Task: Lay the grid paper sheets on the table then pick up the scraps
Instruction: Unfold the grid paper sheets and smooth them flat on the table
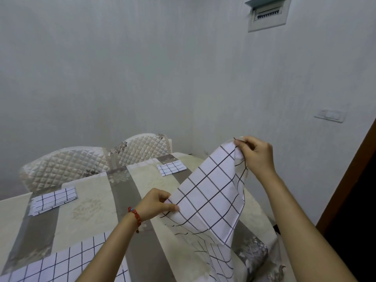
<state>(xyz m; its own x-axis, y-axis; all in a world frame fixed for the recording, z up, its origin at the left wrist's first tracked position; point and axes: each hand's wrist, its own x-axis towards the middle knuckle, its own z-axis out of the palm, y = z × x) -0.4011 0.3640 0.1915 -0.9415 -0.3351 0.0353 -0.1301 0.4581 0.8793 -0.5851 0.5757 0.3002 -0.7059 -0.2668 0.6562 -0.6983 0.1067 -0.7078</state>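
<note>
A large white sheet with a dark grid [205,197] hangs tilted above the table's right side. My left hand [155,203] pinches its lower left corner. My right hand [255,154] pinches its upper right corner, higher and farther away. The sheet's lower part droops down over the table's right edge. A second grid sheet [61,261] lies flat at the near left, partly under my left forearm. Two small folded grid pieces rest on the table: one at the left [54,200], one at the far side [171,167].
The table [87,212] wears a beige cloth with grey-brown stripes. Two quilted chair backs [67,165] stand behind its far edge. A white wall is close behind, and a dark door frame [350,180] rises at the right.
</note>
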